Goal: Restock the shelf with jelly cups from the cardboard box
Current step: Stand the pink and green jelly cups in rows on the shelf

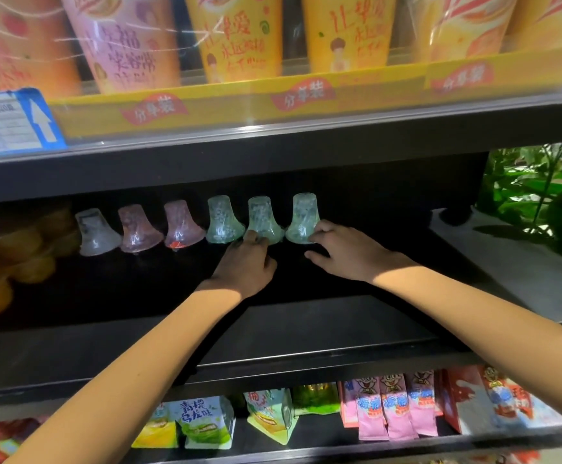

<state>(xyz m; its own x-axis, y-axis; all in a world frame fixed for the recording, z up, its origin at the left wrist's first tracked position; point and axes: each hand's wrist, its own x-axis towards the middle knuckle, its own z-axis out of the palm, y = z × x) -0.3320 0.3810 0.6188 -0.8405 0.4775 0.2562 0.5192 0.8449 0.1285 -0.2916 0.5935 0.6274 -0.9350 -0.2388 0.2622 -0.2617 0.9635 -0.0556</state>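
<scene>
While both of your arms reach deep into the dark middle shelf (306, 329), six jelly cups stand in a row along its back, wide ends down. From the left: a clear cup (95, 232), two pinkish cups (137, 229) (182, 226), then three pale green cups (222, 221) (262, 221) (303, 219). They sit just beside one another, bases nearly touching.

Your left hand (246, 262) lies palm down, fingertips curled against the base of the middle green cup; contact is plain, but whether it is a real grip cannot be told in the shadow. Your right hand (340, 252) sits at the base of the rightmost green cup, thumb and forefinger bent round its lower rim, remaining fingers spread loosely on the shelf floor.

Orange jelly tubs (11, 256) are piled at the shelf's left end. Tall orange and pink drink cups (239, 35) fill the shelf above, with a blue price tag (11, 122) on its edge. Snack pouches (206, 423) line the shelf below. Green plants (540, 189) show at right.
</scene>
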